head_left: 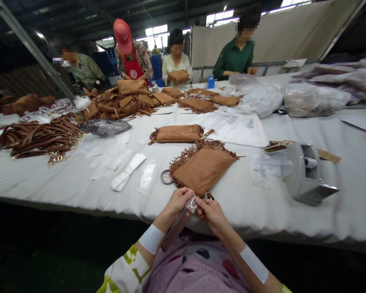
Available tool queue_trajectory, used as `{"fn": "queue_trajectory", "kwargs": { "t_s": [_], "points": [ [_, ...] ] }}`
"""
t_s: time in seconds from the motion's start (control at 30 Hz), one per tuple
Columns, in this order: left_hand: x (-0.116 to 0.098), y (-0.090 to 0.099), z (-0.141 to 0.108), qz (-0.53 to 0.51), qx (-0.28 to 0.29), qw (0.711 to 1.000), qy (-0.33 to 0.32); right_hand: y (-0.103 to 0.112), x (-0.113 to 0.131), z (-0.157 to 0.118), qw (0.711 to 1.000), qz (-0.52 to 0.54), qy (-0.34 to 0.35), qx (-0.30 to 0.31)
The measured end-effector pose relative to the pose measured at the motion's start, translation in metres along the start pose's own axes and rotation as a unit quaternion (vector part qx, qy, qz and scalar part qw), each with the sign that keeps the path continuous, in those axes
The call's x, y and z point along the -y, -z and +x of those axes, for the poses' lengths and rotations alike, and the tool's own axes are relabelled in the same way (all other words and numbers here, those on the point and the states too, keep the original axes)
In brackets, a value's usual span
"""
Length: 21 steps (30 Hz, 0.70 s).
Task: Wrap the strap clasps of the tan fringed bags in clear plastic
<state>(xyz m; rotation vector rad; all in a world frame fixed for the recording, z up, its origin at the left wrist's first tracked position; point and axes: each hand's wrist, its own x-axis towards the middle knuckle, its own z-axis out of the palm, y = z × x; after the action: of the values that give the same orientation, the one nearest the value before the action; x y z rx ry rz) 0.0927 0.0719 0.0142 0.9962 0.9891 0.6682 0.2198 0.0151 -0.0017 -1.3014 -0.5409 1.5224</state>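
Observation:
My left hand (179, 202) and my right hand (212, 213) meet at the table's front edge, both with fingers closed in a pinch. Between them is the end of a brown strap (177, 228), its gold metal clasp (192, 204) covered by what looks like a clear plastic sleeve. The strap's other part hangs down toward my lap. Just beyond my fingertips lies a brown fringed bag (204, 169), with a zip pull near my right hand. A second brown bag (178, 133) lies flat behind it. A roll of tape (166, 177) sits left of the nearer bag.
A grey tape dispenser (308, 175) stands at right. White paper strips (128, 172) and clear plastic pieces lie at left, near a heap of brown straps (39, 138). Brown bags (125, 101) are piled farther back. Several people work across the table; plastic-wrapped bundles (317, 99) sit at far right.

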Motion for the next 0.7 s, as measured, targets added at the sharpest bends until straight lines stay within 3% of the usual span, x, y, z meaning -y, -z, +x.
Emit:
{"fn": "queue_trajectory", "kwargs": {
  "t_s": [0.13, 0.3, 0.43, 0.53, 0.7],
  "points": [
    [0.007, 0.01, -0.02, 0.033, 0.01, 0.999, -0.023, -0.001, -0.003, 0.002, 1.0, 0.006, 0.013, 0.001],
    [0.022, 0.018, -0.041, 0.03, 0.047, 0.997, 0.045, -0.002, -0.008, 0.006, 0.999, 0.011, 0.028, -0.014],
    [0.026, 0.012, -0.043, -0.058, 0.026, 0.996, 0.062, -0.002, -0.008, 0.006, 0.999, 0.017, 0.02, -0.027],
    [0.026, 0.006, -0.043, -0.118, -0.002, 0.991, 0.063, -0.001, -0.008, -0.002, 1.0, -0.021, -0.006, -0.002],
    [0.032, 0.001, -0.04, -0.089, -0.031, 0.995, 0.044, -0.002, -0.007, -0.013, 0.994, -0.096, -0.009, 0.057]
  ]
}}
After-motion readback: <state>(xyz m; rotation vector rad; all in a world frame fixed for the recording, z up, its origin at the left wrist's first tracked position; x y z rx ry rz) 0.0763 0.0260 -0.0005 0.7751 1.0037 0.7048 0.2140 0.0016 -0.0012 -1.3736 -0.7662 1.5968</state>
